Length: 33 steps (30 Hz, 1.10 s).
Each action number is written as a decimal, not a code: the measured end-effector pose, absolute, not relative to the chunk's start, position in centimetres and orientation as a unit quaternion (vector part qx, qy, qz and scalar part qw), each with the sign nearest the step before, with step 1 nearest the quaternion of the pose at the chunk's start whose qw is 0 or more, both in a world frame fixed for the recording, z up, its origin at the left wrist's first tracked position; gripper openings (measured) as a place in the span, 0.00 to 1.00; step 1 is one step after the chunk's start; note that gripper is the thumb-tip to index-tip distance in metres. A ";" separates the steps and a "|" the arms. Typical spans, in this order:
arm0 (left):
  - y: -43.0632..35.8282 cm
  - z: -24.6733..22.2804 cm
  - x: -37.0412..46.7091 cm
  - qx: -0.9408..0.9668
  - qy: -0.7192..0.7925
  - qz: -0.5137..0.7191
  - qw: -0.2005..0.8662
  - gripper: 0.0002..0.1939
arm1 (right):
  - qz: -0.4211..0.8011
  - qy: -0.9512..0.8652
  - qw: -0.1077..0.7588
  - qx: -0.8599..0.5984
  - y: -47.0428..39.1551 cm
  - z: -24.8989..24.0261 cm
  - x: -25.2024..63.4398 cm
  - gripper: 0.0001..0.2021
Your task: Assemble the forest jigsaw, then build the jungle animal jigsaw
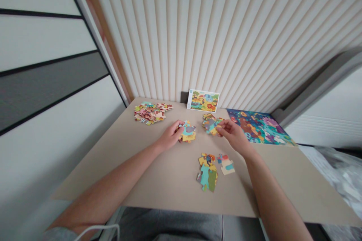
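Note:
My left hand [171, 136] is closed on a small stack of jigsaw puzzle pieces [189, 132], yellow and light blue with a grey shape on the top one. To the right, my right hand [233, 135] has thumb and fingers pinched on a puzzle piece [218, 129] at the edge of a small pile of pieces [208, 123]. Whether that piece is lifted off the pile I cannot tell. Nearer my body lie some green, blue and yellow pieces [208, 177] and, beside them, a cream piece with a blue patch [227, 167].
A larger heap of puzzle pieces [149, 113] sits at the table's back left. A picture card [204, 101] leans at the back, against a ribbed white panel [169, 37]. A dark, colourful picture sheet [261, 127] lies at the right. Clear plastic wrapping [343, 173] is beyond the table's right edge.

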State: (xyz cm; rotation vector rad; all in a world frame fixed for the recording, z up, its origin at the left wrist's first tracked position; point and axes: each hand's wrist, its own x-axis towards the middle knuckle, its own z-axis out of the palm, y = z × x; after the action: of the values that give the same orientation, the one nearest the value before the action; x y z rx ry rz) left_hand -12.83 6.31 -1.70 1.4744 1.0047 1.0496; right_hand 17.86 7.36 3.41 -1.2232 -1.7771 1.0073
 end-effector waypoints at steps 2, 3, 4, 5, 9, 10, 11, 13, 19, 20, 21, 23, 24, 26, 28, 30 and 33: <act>6.3 -1.8 -12.8 0.611 0.418 0.436 0.511 0.22 | 0.370 -0.681 0.395 -0.493 7.6 3.3 18.0 0.23; 6.3 -1.9 -12.8 0.612 0.419 0.436 0.509 0.22 | 0.361 -0.689 0.375 -0.504 7.7 3.2 18.2 0.24; 6.3 -1.9 -12.8 0.614 0.419 0.435 0.508 0.22 | 0.354 -0.705 0.336 -0.515 7.7 3.2 18.6 0.23; 6.3 -1.9 -12.8 0.616 0.418 0.434 0.507 0.22 | 0.349 -0.724 0.285 -0.522 7.6 3.3 19.1 0.22; 6.2 -1.7 -12.8 0.625 0.422 0.427 0.499 0.21 | 0.383 -0.773 0.072 -0.501 6.5 4.1 21.4 0.18; 6.2 -1.5 -12.8 0.628 0.424 0.424 0.496 0.21 | 0.399 -0.775 0.034 -0.489 6.1 4.4 21.8 0.18; 6.2 -1.4 -12.8 0.631 0.425 0.422 0.493 0.21 | 0.411 -0.775 0.006 -0.480 5.7 4.7 22.1 0.19; 6.1 -1.2 -12.9 0.635 0.428 0.419 0.487 0.21 | 0.412 -0.777 -0.027 -0.475 5.0 5.0 22.1 0.23; 6.3 -1.4 -13.0 0.634 0.431 0.421 0.486 0.20 | 0.333 -0.794 -0.028 -0.508 4.7 4.0 20.2 0.15; 6.3 -1.5 -13.0 0.634 0.430 0.421 0.485 0.20 | 0.326 -0.797 -0.019 -0.508 4.9 3.8 20.0 0.14; 6.3 -1.6 -13.0 0.635 0.430 0.421 0.485 0.20 | 0.320 -0.801 -0.009 -0.506 5.0 3.7 19.8 0.14; 6.3 -1.6 -13.0 0.634 0.430 0.422 0.486 0.21 | 0.305 -0.808 0.005 -0.504 5.2 3.6 19.6 0.14; 6.3 -1.5 -12.9 0.633 0.429 0.422 0.486 0.21 | 0.300 -0.810 0.009 -0.504 5.3 3.6 19.5 0.14; 6.1 -1.1 -12.9 0.636 0.432 0.421 0.482 0.21 | 0.303 -0.808 0.014 -0.505 5.4 3.8 19.6 0.13; 6.0 -0.7 -12.8 0.643 0.438 0.417 0.470 0.21 | 0.323 -0.804 0.021 -0.500 5.4 4.0 19.7 0.13; 5.9 -0.5 -12.8 0.646 0.441 0.414 0.465 0.21 | 0.359 -0.800 0.037 -0.479 5.3 4.3 19.6 0.14; 5.9 -0.5 -12.8 0.640 0.440 0.415 0.474 0.22 | 0.404 -0.794 0.103 -0.443 5.4 4.6 19.1 0.17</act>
State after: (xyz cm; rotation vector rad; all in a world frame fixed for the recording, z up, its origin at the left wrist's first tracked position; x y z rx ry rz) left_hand -12.78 5.90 -0.47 1.5646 1.0760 1.0155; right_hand 19.13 5.40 4.61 -1.3057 -2.3422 1.1921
